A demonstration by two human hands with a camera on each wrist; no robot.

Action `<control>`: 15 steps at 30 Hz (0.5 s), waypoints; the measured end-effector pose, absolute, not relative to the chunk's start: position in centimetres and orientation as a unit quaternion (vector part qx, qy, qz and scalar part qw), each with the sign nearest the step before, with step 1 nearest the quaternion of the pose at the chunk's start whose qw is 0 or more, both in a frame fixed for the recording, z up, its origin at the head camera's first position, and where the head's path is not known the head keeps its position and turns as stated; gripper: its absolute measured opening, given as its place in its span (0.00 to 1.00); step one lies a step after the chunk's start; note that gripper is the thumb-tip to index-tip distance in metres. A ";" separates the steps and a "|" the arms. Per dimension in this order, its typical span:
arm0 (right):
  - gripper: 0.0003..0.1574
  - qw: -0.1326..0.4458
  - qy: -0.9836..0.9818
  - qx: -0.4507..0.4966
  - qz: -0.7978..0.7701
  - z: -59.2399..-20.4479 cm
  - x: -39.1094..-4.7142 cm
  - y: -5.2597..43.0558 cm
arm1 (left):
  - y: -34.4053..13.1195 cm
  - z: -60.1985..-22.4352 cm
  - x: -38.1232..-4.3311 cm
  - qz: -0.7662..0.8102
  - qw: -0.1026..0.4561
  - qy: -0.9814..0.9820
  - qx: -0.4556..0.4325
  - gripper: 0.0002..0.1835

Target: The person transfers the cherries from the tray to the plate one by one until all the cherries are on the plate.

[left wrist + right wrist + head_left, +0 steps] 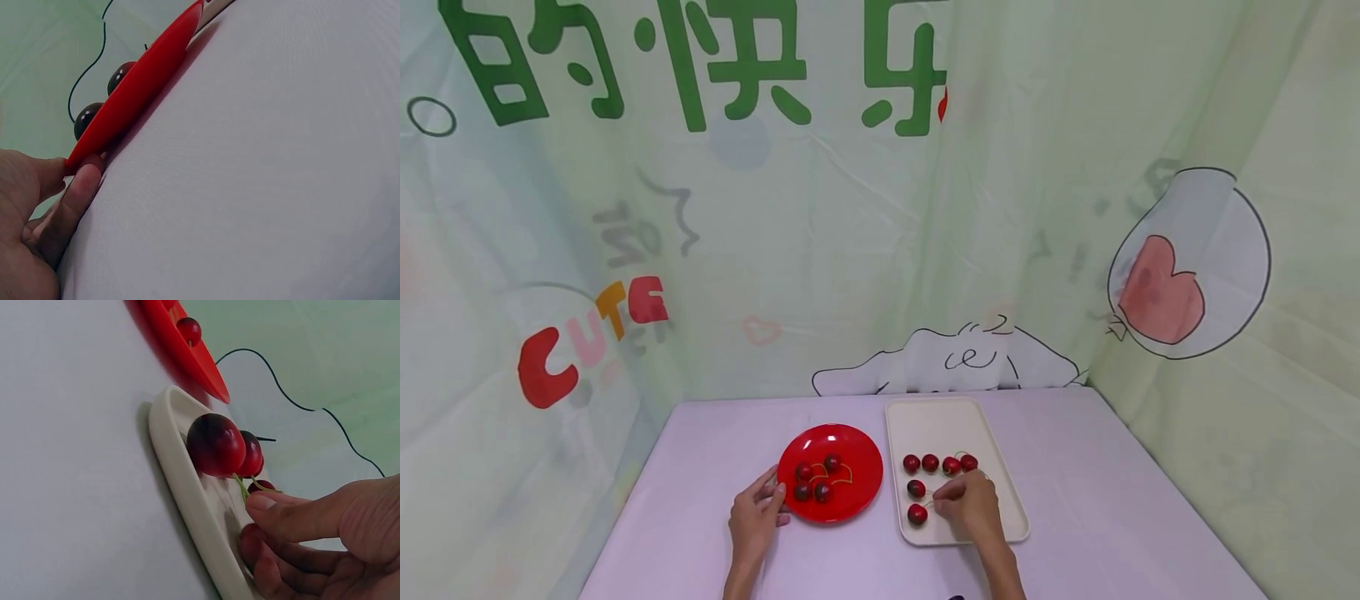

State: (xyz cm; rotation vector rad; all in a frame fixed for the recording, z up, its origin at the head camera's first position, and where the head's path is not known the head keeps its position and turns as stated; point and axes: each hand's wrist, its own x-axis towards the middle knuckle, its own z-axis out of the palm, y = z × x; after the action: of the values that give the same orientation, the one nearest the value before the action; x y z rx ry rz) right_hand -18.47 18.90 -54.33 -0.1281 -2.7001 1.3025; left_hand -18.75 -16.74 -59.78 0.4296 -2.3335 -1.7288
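Note:
My left hand [754,518] grips the near left rim of a red plate [861,496], thumb on top and fingers beneath, as the left wrist view shows. Several dark red cherries [832,462] with stems lie on the plate. Over the cream tray [936,417] is my right hand [973,506], with thumb and forefinger pinching the thin green stem of the nearest cherry [215,445]. That cherry sits at the tray's near left. Just behind it is another cherry [916,489], and more cherries [930,462] form a row across the tray's middle.
A pale cloth covers the table [685,500], with plate and tray side by side on it. Printed curtains [850,250] hang along its back and both sides. A small dark object [956,597] shows at the bottom edge.

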 end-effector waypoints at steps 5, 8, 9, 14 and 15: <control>0.06 0.069 -0.888 -0.032 0.454 -54.4 -18.7 19.3 | -16.7 -59.9 -18.7 -0.584 0.103 -0.791 0.149 0.25; 0.05 0.061 -0.878 -0.039 0.472 -54.7 -18.9 19.5 | -16.7 -59.8 -18.7 -0.583 0.105 -0.791 0.149 0.25; 0.05 0.057 -0.874 -0.044 0.481 -54.8 -19.0 19.5 | -16.7 -59.8 -18.7 -0.584 0.105 -0.791 0.150 0.25; 0.03 0.047 -0.844 -0.068 0.530 -55.0 -19.0 19.6 | -16.6 -59.6 -18.7 -0.580 0.106 -0.793 0.149 0.25; 0.03 0.044 -0.837 -0.073 0.541 -55.0 -19.0 19.6 | -16.6 -59.5 -18.6 -0.580 0.106 -0.794 0.149 0.25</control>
State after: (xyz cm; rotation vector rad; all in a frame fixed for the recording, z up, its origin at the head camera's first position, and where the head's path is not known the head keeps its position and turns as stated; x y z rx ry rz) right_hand -18.99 19.55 -54.97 -0.2218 -2.5575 1.6532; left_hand -18.64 -16.55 -59.54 0.4400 -2.3392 -1.7073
